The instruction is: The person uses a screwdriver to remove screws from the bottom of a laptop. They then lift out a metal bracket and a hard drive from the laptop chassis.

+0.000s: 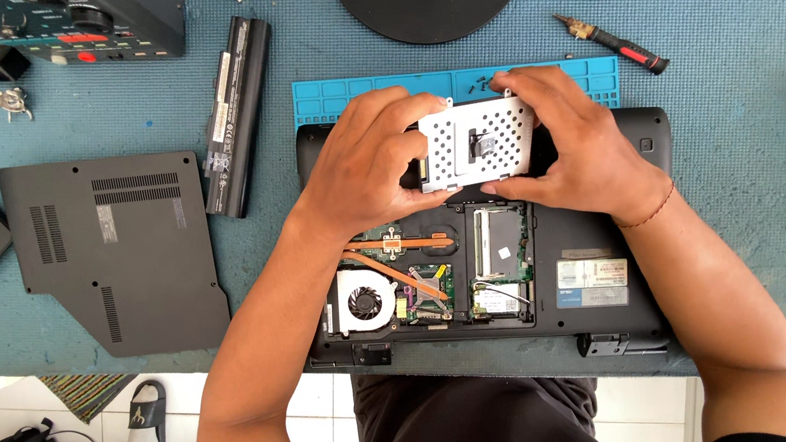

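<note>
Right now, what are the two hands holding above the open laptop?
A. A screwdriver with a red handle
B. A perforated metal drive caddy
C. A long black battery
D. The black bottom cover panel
B: the left hand and right hand grip a silver perforated metal caddy from both sides, over the opened laptop; the battery, screwdriver and cover panel lie untouched on the table.

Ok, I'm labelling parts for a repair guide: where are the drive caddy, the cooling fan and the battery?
drive caddy [478, 141], head view, perforated metal face.
cooling fan [364, 302], head view, hub.
battery [236, 110], head view, middle of its long black body.
</note>
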